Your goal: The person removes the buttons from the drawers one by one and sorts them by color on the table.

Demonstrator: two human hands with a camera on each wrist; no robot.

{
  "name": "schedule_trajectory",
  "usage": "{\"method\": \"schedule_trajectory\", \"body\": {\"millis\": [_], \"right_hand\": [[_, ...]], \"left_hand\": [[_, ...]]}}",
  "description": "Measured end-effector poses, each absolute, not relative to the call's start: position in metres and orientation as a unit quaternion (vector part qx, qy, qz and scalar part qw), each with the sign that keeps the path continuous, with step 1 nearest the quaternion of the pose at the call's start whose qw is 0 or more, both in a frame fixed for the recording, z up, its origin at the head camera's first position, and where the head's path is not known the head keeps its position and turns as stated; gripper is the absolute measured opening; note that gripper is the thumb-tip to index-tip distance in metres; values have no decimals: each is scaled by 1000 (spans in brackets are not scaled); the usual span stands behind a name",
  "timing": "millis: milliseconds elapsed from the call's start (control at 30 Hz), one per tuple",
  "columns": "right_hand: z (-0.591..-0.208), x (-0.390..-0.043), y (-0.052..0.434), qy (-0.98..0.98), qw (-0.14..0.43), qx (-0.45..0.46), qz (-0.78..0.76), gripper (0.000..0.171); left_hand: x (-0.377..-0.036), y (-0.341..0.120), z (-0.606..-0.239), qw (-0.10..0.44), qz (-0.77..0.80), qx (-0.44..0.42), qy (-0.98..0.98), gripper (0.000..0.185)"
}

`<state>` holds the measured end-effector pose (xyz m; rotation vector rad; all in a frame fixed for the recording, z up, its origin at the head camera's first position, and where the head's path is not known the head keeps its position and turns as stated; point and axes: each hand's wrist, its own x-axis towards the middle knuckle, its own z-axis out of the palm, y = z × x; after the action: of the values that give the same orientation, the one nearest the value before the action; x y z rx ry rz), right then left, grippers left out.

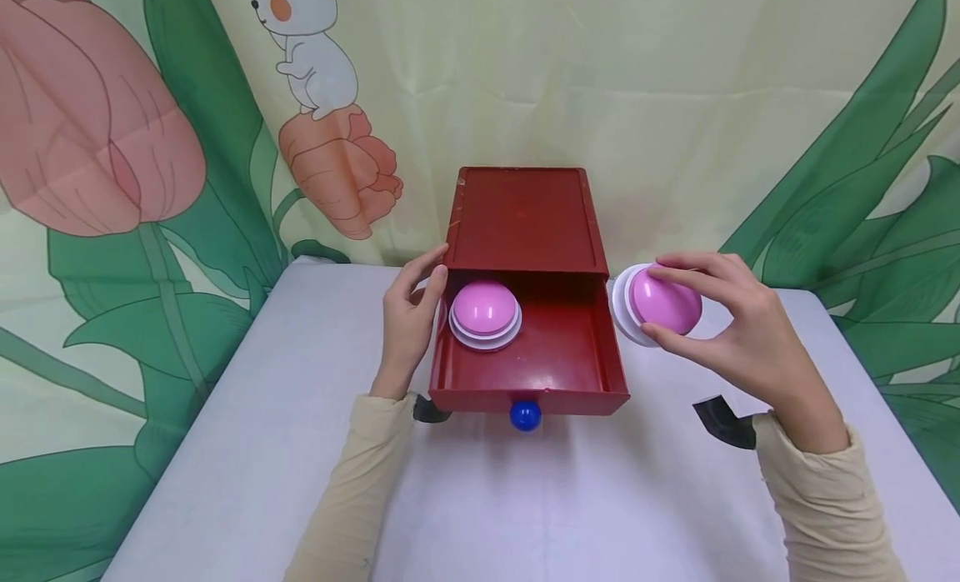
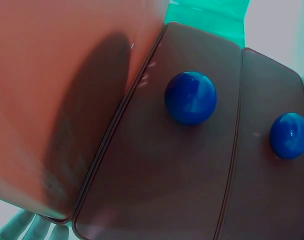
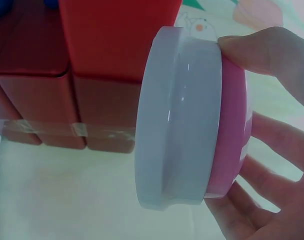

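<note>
Pinching 1 pink button (image 1: 673, 307), the right hand (image 1: 750, 332) hovers beside a red cabinet (image 1: 522, 218) the left hand (image 1: 407, 323) touches straight-fingered.

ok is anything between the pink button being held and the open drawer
Between the held button and the drawer, only the drawer's right wall shows; the other button sits inside, at the left.
</note>
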<state>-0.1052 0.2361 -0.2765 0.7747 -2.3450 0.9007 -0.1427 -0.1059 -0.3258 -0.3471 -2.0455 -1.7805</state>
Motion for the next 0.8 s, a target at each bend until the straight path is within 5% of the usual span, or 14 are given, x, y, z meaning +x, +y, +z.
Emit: {"method": "schedule_trajectory", "body": {"millis": [800], "right_hand": [[-308, -114, 242, -887, 207, 243, 334, 63]], "left_hand": [[-144, -105, -329, 200, -653, -125, -719, 37]]}}
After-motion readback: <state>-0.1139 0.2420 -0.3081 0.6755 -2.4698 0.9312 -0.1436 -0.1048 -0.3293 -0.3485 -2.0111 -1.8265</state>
